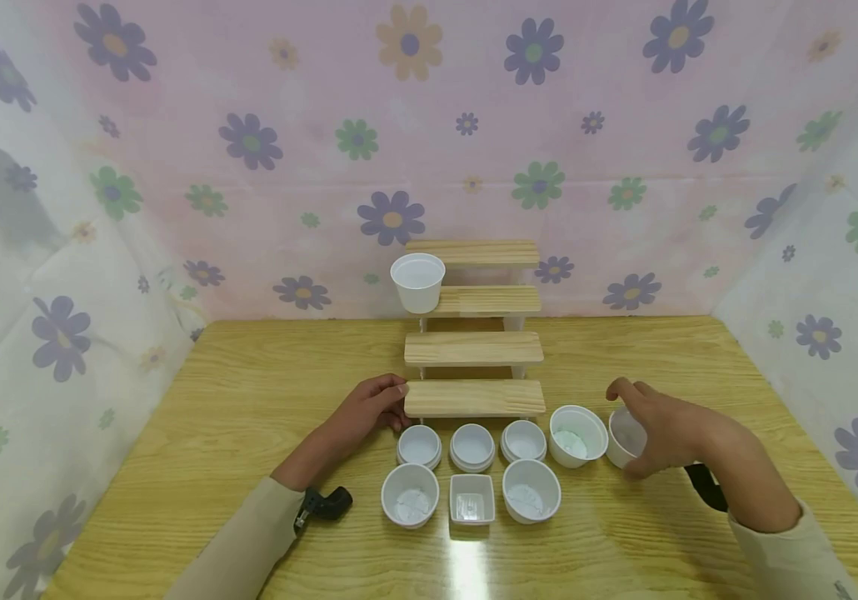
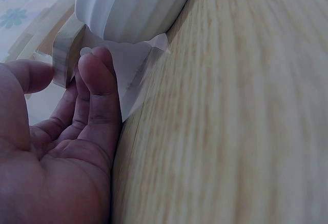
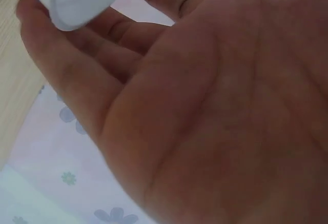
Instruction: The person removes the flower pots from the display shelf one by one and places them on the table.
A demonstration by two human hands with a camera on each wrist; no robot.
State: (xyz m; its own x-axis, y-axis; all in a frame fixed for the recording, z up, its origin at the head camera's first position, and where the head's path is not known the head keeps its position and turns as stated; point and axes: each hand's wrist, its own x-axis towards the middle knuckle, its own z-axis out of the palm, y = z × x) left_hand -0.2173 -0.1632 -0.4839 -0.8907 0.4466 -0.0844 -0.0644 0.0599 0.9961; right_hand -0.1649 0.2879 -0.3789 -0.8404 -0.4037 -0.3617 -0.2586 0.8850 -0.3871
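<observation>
A stepped wooden stand with white supports stands at the middle of the table. My left hand holds the left end of its lowest step, thumb against the board and fingers below; the left wrist view shows this hand beside a ribbed white container. At the right, my right hand has its thumb and fingers around a white cup. In the right wrist view the rim of that cup lies between the fingers. Another white cup stands just left of it.
A white tub sits high on the stand's left side. Before the stand are several small round jars, two round bowls and a square dish. Flower-printed cloth hangs behind and at both sides.
</observation>
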